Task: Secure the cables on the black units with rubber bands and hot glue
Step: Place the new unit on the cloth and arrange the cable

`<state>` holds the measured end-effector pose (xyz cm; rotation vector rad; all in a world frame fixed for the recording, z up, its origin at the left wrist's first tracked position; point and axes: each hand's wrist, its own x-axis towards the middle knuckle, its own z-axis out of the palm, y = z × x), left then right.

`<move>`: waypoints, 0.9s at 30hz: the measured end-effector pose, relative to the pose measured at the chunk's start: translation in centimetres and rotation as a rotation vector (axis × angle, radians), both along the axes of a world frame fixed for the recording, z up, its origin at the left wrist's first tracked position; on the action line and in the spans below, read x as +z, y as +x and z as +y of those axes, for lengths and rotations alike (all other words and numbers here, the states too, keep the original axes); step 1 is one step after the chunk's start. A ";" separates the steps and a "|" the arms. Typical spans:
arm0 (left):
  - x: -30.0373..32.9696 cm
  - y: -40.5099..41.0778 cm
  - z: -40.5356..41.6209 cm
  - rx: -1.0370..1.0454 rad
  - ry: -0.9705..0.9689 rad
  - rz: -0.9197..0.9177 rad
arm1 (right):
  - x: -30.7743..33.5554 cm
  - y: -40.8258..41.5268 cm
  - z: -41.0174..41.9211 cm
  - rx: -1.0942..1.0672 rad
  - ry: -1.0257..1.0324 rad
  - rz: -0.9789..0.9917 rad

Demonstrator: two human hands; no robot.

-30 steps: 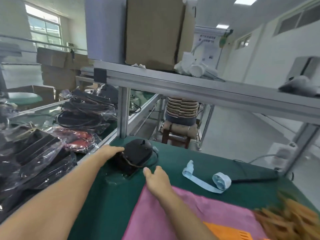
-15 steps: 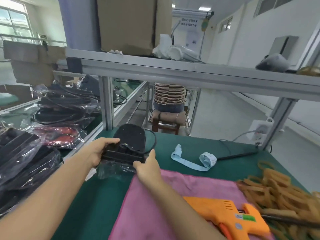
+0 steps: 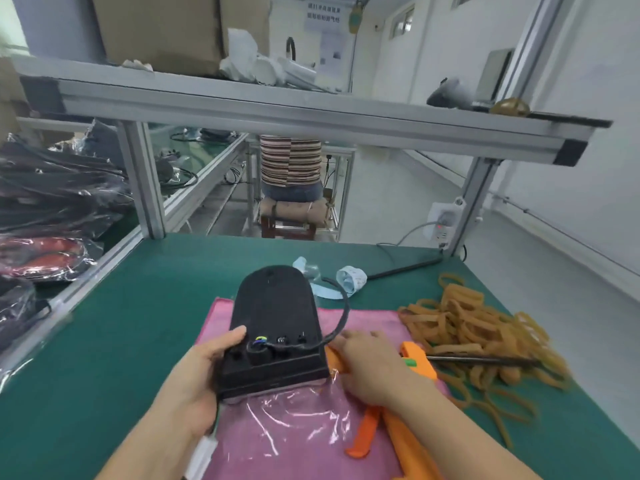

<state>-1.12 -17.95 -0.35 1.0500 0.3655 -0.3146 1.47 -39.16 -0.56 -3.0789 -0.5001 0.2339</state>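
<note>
Black unit, cable unbanded, unglued: left hand grip grasping it; right hand released over glue gun; rubber bands at 3 o'clock untouched

On the green bench I count one black unit, one orange hot glue gun, one pink cloth, one heap of rubber bands, too tangled to number, and two hands.
</note>
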 end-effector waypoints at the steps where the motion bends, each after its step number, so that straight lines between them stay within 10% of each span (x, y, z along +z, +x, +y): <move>1: -0.5 -0.4 -0.6 0.009 -0.011 0.013 | 0.0 0.1 -0.2 0.007 -0.004 -0.019; 15: -2.8 -2.4 -2.0 -0.046 0.056 -0.159 | 1.7 2.8 -4.6 -0.143 -0.120 0.209; 27: -2.8 0.5 0.3 0.060 0.557 -0.213 | 3.1 -0.4 -1.2 -0.306 0.337 0.017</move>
